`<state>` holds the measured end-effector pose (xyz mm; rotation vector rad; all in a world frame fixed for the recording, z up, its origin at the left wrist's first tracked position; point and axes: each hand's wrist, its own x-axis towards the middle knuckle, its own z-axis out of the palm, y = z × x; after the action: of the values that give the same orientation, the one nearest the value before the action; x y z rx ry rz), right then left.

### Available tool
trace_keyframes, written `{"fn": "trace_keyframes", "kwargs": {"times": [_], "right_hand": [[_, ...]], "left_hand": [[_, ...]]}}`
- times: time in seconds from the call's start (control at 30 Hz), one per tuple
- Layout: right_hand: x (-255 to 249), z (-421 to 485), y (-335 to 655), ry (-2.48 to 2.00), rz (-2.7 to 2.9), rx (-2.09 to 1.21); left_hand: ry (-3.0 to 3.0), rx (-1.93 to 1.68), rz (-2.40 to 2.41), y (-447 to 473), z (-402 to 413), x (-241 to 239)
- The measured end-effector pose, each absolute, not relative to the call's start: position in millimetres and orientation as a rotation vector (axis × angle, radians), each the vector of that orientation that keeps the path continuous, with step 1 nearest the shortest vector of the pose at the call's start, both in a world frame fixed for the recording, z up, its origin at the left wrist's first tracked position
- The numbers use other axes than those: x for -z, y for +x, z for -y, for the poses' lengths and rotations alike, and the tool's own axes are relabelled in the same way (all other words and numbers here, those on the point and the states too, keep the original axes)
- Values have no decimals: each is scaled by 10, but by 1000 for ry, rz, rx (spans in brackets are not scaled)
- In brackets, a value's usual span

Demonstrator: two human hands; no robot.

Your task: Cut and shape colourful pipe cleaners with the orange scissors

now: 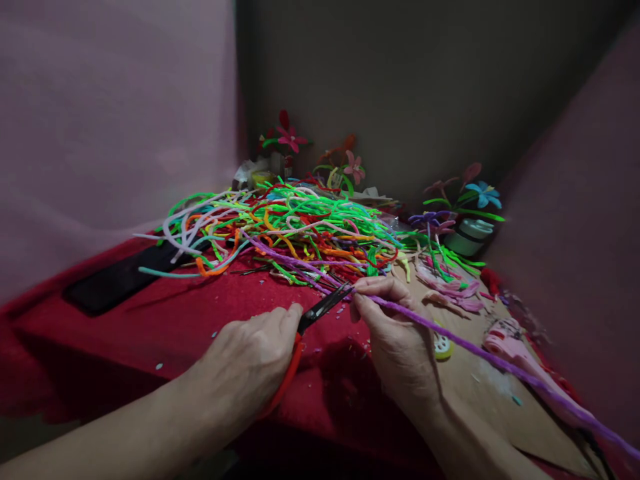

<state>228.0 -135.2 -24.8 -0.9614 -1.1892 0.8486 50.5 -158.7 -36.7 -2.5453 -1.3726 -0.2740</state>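
Note:
My left hand point(253, 360) is closed round the red handles of a pair of scissors point(320, 311), its dark blades pointing up and right. The blade tips lie close to the fingertips of my right hand point(400, 333). Between thumb and forefinger, that hand pinches a purple pipe cleaner point(450, 337), which runs off to the lower right. Whether the blades touch the pipe cleaner I cannot tell. Just beyond both hands lies a tangled heap of pipe cleaners point(320, 220) in green, orange, red, white and purple.
A black phone-like slab point(110, 283) lies left on the red cloth point(200, 340). To the right are a cardboard sheet point(493, 403), a pink glue gun point(530, 363) and a silver-lidded jar point(469, 237). Pipe-cleaner flowers point(290, 139) stand at the back.

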Motion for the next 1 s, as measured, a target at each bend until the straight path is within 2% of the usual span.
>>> {"fn": "trace_keyframes", "kwargs": {"times": [0.7, 1.0], "right_hand": [[218, 1305, 2330, -880, 1062, -1238], [221, 1311, 2343, -884, 1116, -1252]], "left_hand": [[-2372, 295, 1194, 404, 1557, 368], [-2386, 310, 1182, 314, 1570, 380]]}}
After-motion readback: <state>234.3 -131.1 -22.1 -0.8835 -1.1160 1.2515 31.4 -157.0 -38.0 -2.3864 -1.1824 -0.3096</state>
